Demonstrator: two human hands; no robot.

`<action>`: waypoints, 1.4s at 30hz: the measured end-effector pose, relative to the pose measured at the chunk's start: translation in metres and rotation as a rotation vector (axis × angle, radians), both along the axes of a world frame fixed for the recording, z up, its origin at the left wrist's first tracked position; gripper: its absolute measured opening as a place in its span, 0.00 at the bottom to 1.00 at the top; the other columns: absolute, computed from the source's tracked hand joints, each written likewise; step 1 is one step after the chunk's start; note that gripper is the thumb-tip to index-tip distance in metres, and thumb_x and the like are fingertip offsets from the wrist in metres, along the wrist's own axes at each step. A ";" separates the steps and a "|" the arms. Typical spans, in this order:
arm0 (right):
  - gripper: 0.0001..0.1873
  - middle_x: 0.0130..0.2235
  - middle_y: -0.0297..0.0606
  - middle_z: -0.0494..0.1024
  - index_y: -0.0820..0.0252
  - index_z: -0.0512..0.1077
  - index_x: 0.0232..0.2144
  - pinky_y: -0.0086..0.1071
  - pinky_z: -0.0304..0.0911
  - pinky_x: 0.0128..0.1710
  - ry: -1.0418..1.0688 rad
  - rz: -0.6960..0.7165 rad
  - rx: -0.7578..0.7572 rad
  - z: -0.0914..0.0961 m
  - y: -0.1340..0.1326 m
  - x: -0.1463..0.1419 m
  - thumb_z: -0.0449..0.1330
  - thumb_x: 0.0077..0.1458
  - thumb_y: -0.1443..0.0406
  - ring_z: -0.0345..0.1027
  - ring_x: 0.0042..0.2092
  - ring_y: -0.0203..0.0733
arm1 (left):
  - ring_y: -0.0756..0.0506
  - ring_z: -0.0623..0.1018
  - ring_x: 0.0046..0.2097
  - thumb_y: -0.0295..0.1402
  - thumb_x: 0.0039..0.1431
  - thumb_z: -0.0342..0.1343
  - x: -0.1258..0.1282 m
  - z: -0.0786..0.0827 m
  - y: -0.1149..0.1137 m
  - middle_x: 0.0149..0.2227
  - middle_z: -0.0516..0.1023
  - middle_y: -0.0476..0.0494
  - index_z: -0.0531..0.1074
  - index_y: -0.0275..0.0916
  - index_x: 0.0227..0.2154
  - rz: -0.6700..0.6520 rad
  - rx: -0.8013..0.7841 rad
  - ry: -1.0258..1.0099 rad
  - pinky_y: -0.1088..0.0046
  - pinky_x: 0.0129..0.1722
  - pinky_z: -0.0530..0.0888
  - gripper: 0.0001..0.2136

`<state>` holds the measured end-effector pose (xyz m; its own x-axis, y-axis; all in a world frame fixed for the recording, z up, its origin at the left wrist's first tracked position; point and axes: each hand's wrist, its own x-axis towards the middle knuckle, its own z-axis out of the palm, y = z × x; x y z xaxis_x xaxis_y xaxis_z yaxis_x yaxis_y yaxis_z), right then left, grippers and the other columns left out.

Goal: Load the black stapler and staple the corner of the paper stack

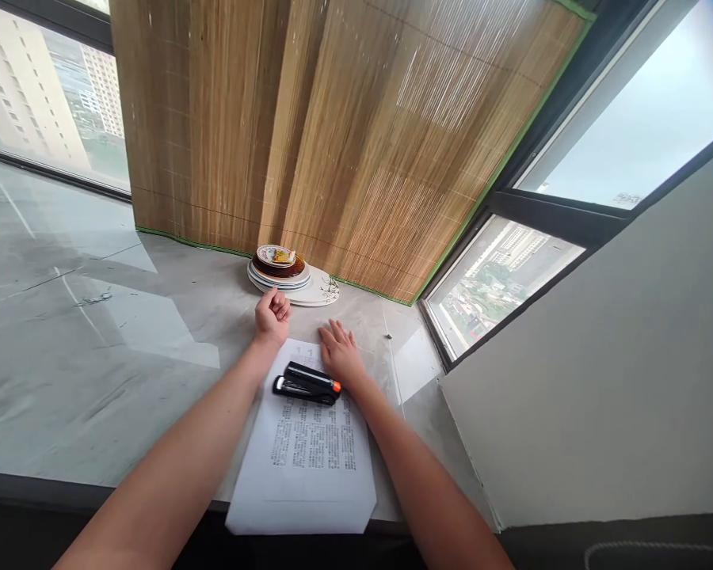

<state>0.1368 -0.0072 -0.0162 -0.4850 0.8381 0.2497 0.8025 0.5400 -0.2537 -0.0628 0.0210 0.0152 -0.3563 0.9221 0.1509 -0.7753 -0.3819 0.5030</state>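
Printed paper sheets (309, 491) lie on the grey marble-look sill, their near end reaching over its front edge. On top of them rests a black stapler (309, 383) with an orange tip at its right end; neither hand grips it. My left hand (272, 317) is curled into a fist beyond the paper's far left corner, in front of a stack of plates, with nothing visible in it. My right hand (341, 352) lies flat with fingers apart at the paper's far right corner, its wrist close to the stapler's orange end.
Stacked plates (251, 279), with a small patterned dish on top, stand on a white oval platter (321, 294) near the bamboo blind (333, 142). A tiny dark object (388, 336) lies right of my hand. A white wall (600, 380) and windows bound the right side.
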 end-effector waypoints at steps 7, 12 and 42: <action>0.31 0.75 0.60 0.45 0.68 0.57 0.70 0.61 0.45 0.70 -0.094 -0.382 -0.049 -0.002 0.018 0.119 0.50 0.70 0.60 0.38 0.75 0.62 | 0.56 0.51 0.18 0.34 0.59 0.60 0.001 -0.002 0.002 0.19 0.48 0.58 0.54 0.39 0.21 -0.032 -0.020 0.001 0.78 0.17 0.53 0.19; 0.28 0.74 0.48 0.54 0.60 0.57 0.70 0.59 0.42 0.72 -0.154 -0.271 -0.111 0.000 0.033 0.089 0.45 0.72 0.61 0.44 0.75 0.54 | 0.56 0.51 0.17 0.35 0.59 0.60 0.001 -0.002 0.002 0.19 0.49 0.58 0.54 0.40 0.21 -0.032 -0.025 0.004 0.78 0.17 0.54 0.19; 0.19 0.48 0.42 0.79 0.55 0.73 0.52 0.39 0.70 0.50 0.438 0.442 -0.223 0.051 -0.022 0.074 0.60 0.65 0.51 0.74 0.47 0.46 | 0.50 0.60 0.24 0.43 0.59 0.61 0.043 -0.015 -0.001 0.19 0.60 0.52 0.63 0.38 0.16 -0.152 0.084 1.307 0.73 0.26 0.56 0.21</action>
